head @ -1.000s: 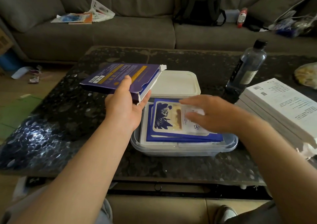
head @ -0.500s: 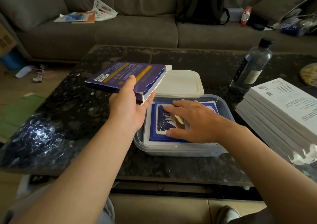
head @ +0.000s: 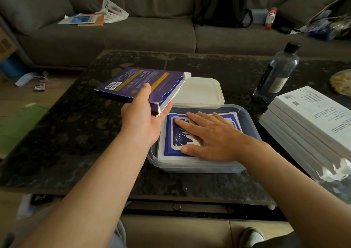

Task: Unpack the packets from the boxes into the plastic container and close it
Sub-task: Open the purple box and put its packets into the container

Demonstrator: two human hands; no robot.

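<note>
Flat right hand presses thin, probably slippery packets beneath it into plastic container; left hand grips box by its corner

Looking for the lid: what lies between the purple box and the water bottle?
The white lid, lying flat on the table, seen in the head view.

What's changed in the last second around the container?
The right hand came down and now presses flat on the blue-and-white packets, which have sunk into the clear plastic container. The left hand still grips the purple cardboard box; the white lid stays behind the container.
</note>
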